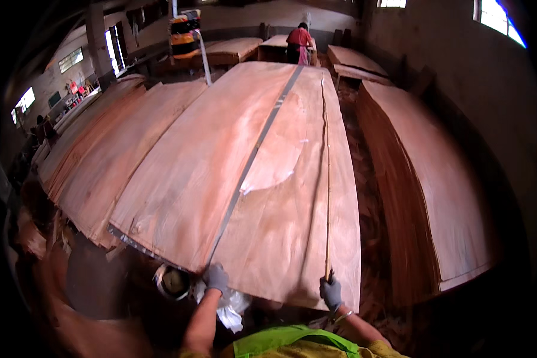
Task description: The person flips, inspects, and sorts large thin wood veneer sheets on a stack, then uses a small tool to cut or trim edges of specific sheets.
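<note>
A broad stack of reddish wood veneer sheets (185, 161) spreads in front of me, with a long dark grey strip (244, 173) running lengthwise down its top. At the near end of that strip, my left hand (216, 278), in a grey glove, is closed on the edge of a veneer sheet; its fingertips are partly hidden. My right hand (331, 292), also gloved, grips the near end of a long thin stick (327, 197). The stick reaches away over the right part of the stack and casts a shadow. A loose pale veneer piece (277, 164) with a torn edge lies between strip and stick.
More veneer stacks stand to the left (131, 143) and right (435, 179), with a littered gap by the right one. Below the near edge are a round container (172, 281) and white plastic (230, 310). A person in red (300, 42) works at the far end. A pole (204, 59) stands back left.
</note>
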Demonstrator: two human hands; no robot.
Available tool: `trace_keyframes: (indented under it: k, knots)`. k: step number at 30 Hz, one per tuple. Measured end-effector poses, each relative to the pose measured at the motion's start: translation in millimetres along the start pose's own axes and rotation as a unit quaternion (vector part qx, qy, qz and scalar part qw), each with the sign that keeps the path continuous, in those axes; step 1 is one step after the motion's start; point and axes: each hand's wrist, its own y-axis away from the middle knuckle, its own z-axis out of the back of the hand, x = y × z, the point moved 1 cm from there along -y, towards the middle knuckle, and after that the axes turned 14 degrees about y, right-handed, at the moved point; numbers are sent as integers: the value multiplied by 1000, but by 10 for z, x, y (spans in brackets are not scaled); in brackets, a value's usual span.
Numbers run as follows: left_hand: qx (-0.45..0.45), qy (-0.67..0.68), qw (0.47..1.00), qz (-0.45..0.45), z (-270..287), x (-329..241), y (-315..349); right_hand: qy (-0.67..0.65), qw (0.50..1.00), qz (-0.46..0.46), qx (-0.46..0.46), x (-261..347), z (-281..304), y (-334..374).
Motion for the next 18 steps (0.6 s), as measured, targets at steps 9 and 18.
trace_keyframes:
  k: [9, 18]
  knots:
    - [47, -13, 987, 151, 529, -424, -37, 124, 978, 116, 122, -1152, -19, 1306]
    - [6, 17, 994, 107, 183, -82, -98, 132, 966, 99, 199, -836, 163, 1304]
